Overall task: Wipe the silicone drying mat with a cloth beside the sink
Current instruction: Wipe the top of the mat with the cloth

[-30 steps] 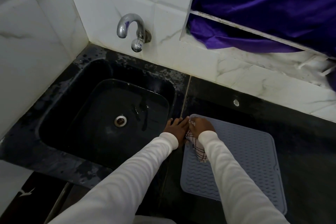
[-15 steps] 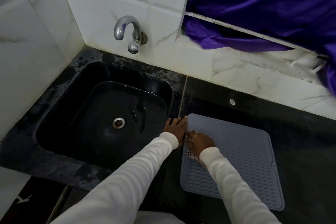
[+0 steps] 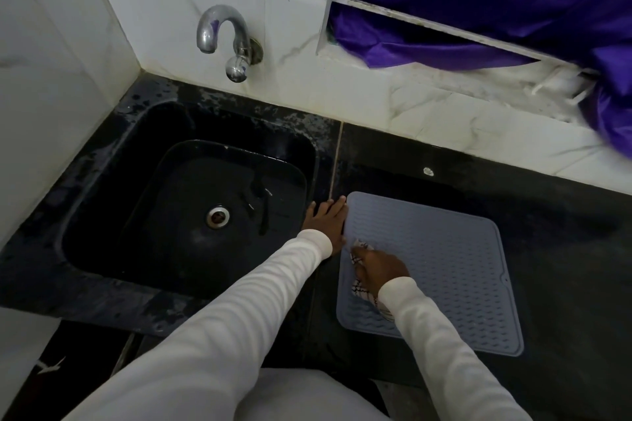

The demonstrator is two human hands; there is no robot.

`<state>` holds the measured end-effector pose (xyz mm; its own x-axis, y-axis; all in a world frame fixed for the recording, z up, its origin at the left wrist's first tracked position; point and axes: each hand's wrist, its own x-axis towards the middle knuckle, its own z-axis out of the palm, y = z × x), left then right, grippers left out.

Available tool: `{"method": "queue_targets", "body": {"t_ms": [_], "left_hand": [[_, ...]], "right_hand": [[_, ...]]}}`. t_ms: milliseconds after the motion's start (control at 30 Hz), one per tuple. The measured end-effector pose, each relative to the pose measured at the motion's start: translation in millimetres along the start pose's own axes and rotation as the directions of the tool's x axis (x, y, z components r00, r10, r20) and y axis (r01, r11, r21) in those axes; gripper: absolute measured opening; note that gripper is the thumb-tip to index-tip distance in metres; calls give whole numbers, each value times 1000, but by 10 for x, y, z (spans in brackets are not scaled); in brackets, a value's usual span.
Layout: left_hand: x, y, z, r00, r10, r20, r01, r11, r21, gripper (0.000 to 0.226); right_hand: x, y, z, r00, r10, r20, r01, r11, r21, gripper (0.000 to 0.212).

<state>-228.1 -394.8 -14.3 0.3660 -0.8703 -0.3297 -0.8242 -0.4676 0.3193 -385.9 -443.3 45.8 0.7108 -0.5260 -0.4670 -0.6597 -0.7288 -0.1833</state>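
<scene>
A grey ribbed silicone mat (image 3: 444, 267) lies flat on the black counter (image 3: 564, 249) to the right of the sink (image 3: 191, 215). My right hand (image 3: 378, 267) grips a bunched white cloth with dark check lines (image 3: 359, 289) and presses it onto the mat's left part. My left hand (image 3: 326, 220) lies flat with straight fingers on the counter, against the mat's left edge near its far corner. Most of the cloth is hidden under my right hand and sleeve.
The black sink has a metal drain (image 3: 218, 217) and a chrome tap (image 3: 225, 41) on the white tiled wall above it. A purple curtain (image 3: 478, 3) hangs over a ledge at the back right. The counter's front edge runs just below the mat.
My right hand has drawn the cloth from the mat's far left corner toward me along the left side. My left hand has stayed flat at the mat's edge.
</scene>
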Motion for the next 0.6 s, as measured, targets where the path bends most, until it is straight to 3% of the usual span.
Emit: {"method": "queue_targets", "body": {"t_ms": [167,300,600], "left_hand": [[-13,22,-8,1000,-1,-4,1,1000,-4,78],[-3,33,-2,1000,-22,-5,22,1000,11,77],[-1,36,19,1000,-29,8,28,999,22,77]], "right_hand": [[-96,-71,78,999,39,0,-39,997,-73,33],[-134,-244,149,994,103,-25,-103,995,-8,27],[-281,-369,449,996,73,-41,-77,993,-93,40]]}}
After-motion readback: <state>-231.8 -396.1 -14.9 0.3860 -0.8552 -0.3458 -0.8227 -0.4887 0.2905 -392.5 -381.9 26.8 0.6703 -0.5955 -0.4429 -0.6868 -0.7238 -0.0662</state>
